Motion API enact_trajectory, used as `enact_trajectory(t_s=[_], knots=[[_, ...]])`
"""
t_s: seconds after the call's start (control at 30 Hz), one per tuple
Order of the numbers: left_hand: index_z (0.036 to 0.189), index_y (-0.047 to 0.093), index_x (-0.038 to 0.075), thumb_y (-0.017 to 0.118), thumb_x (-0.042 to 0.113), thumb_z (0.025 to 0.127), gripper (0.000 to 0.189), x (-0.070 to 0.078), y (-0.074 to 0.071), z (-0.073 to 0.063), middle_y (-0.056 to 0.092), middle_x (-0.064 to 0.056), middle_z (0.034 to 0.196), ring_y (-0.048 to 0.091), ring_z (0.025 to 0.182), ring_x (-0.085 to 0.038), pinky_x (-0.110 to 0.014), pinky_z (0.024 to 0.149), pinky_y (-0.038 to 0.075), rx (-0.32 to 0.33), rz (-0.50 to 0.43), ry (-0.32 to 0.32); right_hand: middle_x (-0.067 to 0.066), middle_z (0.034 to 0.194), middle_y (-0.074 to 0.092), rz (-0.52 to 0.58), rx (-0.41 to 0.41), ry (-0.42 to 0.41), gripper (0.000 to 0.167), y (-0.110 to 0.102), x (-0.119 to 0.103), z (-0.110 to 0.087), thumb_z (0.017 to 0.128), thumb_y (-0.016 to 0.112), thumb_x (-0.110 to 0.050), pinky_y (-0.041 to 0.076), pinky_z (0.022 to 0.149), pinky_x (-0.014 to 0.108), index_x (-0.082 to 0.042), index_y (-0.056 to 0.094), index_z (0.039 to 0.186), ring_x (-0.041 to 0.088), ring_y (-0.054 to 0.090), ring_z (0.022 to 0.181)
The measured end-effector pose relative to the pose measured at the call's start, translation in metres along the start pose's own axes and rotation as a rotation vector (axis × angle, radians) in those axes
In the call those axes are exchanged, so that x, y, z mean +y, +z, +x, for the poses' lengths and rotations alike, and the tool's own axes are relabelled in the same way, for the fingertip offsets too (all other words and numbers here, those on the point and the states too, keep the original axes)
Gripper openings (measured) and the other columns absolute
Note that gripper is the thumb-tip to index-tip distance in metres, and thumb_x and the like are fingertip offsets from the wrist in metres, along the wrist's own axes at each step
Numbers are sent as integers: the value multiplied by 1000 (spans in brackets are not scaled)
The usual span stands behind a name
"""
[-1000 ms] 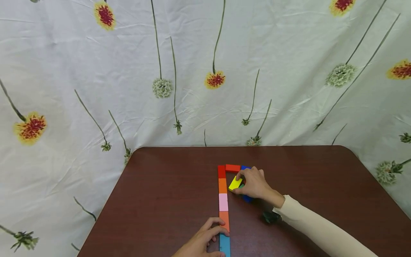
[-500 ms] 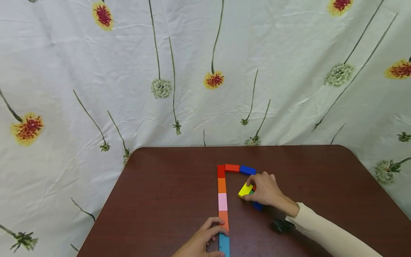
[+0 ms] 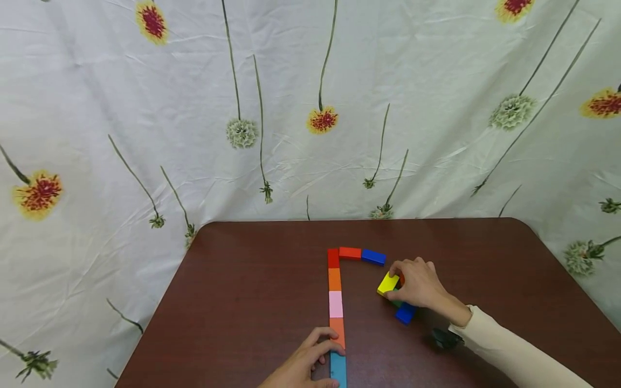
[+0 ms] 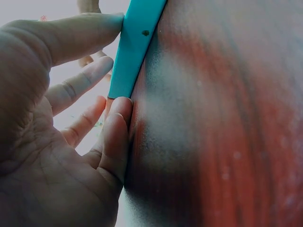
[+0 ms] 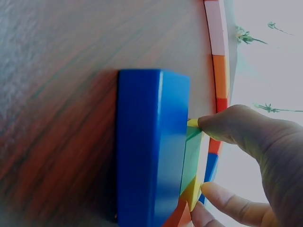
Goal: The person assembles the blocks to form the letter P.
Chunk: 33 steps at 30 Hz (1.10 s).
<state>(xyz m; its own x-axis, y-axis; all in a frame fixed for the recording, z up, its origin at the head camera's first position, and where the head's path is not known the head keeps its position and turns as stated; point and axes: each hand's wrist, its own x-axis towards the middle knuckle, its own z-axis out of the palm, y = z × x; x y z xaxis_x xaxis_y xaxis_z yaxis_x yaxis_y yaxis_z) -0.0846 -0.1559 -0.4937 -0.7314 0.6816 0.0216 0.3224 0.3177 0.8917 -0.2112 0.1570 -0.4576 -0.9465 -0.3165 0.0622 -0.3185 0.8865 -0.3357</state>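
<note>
My right hand (image 3: 422,284) pinches a yellow block (image 3: 388,283) between thumb and fingers. Just beside it lie a green block (image 5: 191,153) and a blue block (image 3: 406,313); in the right wrist view the blue one fills the foreground. A reddish-orange block (image 5: 179,215) shows partly near the fingertips. My left hand (image 3: 308,358) rests along a straight row of blocks, its fingertips touching the light blue block (image 3: 338,371) and the orange-red block (image 3: 337,332). In the left wrist view the thumb meets the side of that light blue block.
Farther up the row are a pink block (image 3: 336,304), an orange block (image 3: 335,279) and a red block (image 3: 333,258). From its far end, another red block (image 3: 350,253) and a blue block (image 3: 373,257) run rightward. The brown table (image 3: 252,291) ends before a flowered cloth (image 3: 291,81).
My right hand has moved right and slightly nearer, with the yellow, green and blue blocks shifting along with it. The far blue block has come into full view. My left hand stays put.
</note>
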Motion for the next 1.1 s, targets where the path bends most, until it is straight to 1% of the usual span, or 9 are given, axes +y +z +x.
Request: enact_trajectory(t_s=[0.1,0.23,0.47,0.67,0.73,0.9,1.1], knots=[[127,60,14,72,31,93,39,1,0,0,37,-11,138,42,97,0,-15,78,41,-2,-16,-18,2,100,71,-6,-3,-5,43,-1,2,1,70,88,-42,29,74,40,-15,70,99,23,49,87],[127,60,14,72,30,93,40,0,0,0,37,-11,139,42,97,0,-14,77,41,-1,-14,-17,2,100,71,-9,9,-24,40,0,3,4,70,88,-39,30,73,40,-15,70,98,23,49,86],[126,59,11,73,27,93,39,-2,1,1,38,-12,137,41,94,1,-12,73,40,10,17,39,7,107,71,-9,21,-45,38,-1,8,6,70,88,-33,29,72,39,-15,70,98,23,48,84],[127,58,10,72,28,93,41,-3,0,1,38,-13,136,42,94,0,-13,77,40,17,58,88,8,110,71,21,9,-33,40,-6,13,6,70,89,-31,28,72,40,-13,71,100,23,47,84],[128,58,10,72,29,94,41,-4,0,1,38,-13,137,42,94,0,-13,78,40,16,59,88,8,110,71,30,8,-38,40,-7,14,7,69,89,-30,28,73,40,-13,71,101,24,48,85],[127,59,10,72,28,94,40,-3,-2,1,38,-12,137,42,94,0,-13,77,41,7,42,63,9,112,71,45,7,-80,37,-8,14,11,70,89,-27,27,73,42,-14,72,101,25,48,88],[128,59,11,71,29,94,40,-2,-3,2,37,-13,137,41,94,0,-14,77,40,-8,26,43,10,115,71,42,1,-90,34,-6,17,16,71,88,-25,28,74,43,-14,73,100,26,49,89]])
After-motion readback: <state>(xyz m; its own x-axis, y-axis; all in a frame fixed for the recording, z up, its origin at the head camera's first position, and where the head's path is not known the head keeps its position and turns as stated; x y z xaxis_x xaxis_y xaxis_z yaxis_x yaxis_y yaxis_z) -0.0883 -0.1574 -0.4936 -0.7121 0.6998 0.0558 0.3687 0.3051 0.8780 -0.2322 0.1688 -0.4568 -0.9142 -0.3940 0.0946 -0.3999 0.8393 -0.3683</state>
